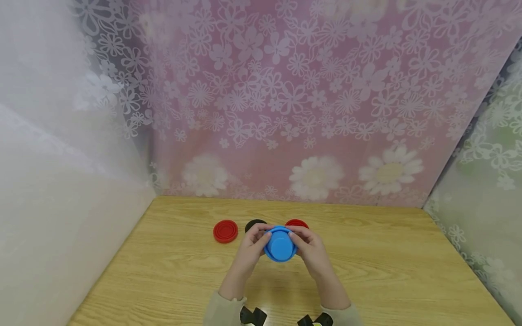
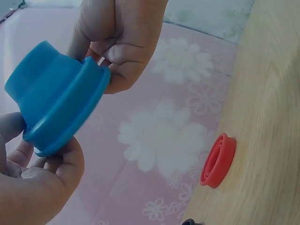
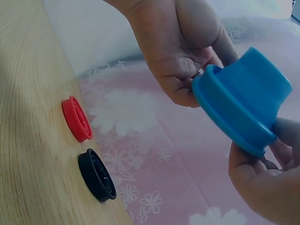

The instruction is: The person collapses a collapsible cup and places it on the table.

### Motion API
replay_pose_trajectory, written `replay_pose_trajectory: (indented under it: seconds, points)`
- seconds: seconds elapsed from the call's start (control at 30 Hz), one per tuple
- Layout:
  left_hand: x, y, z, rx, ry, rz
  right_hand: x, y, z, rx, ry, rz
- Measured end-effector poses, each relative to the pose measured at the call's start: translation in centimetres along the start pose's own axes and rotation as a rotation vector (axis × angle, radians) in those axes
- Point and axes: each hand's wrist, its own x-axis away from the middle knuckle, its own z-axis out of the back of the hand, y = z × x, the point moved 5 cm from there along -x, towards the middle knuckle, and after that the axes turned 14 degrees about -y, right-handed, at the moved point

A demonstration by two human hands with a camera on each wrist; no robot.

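A blue collapsible cup (image 1: 281, 245) is held up above the table between both hands, its stepped, narrower part popped out toward me. My left hand (image 1: 251, 246) pinches its rim on the left, thumb on the near side and fingers behind. On the opposite side, my right hand (image 1: 311, 252) pinches the rim the same way. Both wrist views show the cup tilted, with its wide rim facing away. Behind the hands lie a flattened black cup (image 3: 97, 175) and a flattened red cup (image 2: 218, 160), both partly hidden in the head view.
Another flattened red cup (image 1: 225, 231) lies to the left on the wooden table (image 1: 387, 258). A pink flowered curtain (image 1: 285, 99) hangs along the table's back edge. Pale sheets stand at the left (image 1: 73, 172) and right (image 1: 489, 181).
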Motion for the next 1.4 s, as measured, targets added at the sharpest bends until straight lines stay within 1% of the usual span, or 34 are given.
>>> replay_pose_trajectory:
  seconds: [0.13, 0.23, 0.33, 0.43, 0.63, 0.83, 0.93, 1.1, 1.17, 1.27, 1.4]
  points:
    - [0.0, -0.1, 0.1, 0.015, -0.004, -0.013, -0.1, -0.1, -0.1, -0.028, -0.070, 0.036]
    - [0.0, -0.2, 0.1, 0.023, -0.001, -0.015, 0.0, -0.1, -0.1, -0.059, -0.094, 0.041]
    - [0.0, -0.2, 0.1, 0.018, -0.002, -0.030, 0.1, -0.2, 0.1, -0.061, -0.089, 0.026]
    - [0.0, -0.1, 0.0, 0.016, -0.002, -0.048, 0.1, -0.3, 0.1, -0.029, -0.082, 0.024]
    - [0.0, 0.2, -0.1, 0.012, 0.019, -0.074, 0.1, -0.3, 0.1, 0.021, -0.069, 0.034]
    - [0.1, 0.6, -0.2, -0.049, 0.027, -0.108, 0.1, -0.3, 0.0, 0.055, -0.019, 0.016]
    - [0.1, 0.7, -0.2, -0.084, 0.026, -0.112, 0.1, -0.4, -0.1, 0.083, -0.009, 0.019]
    - [0.6, 2.5, -1.0, -0.184, 0.033, -0.108, 0.2, -0.6, 0.0, 0.169, -0.004, 0.034]
    - [0.8, 3.3, -1.2, -0.217, 0.036, -0.121, 0.3, -0.6, 0.0, 0.214, 0.001, 0.047]
    - [0.9, 3.5, -1.3, -0.274, 0.049, -0.163, 0.2, -0.6, 0.0, 0.287, 0.014, 0.075]
    - [1.0, 3.9, -1.5, -0.358, 0.091, -0.205, 0.3, -0.8, -0.2, 0.349, 0.044, 0.100]
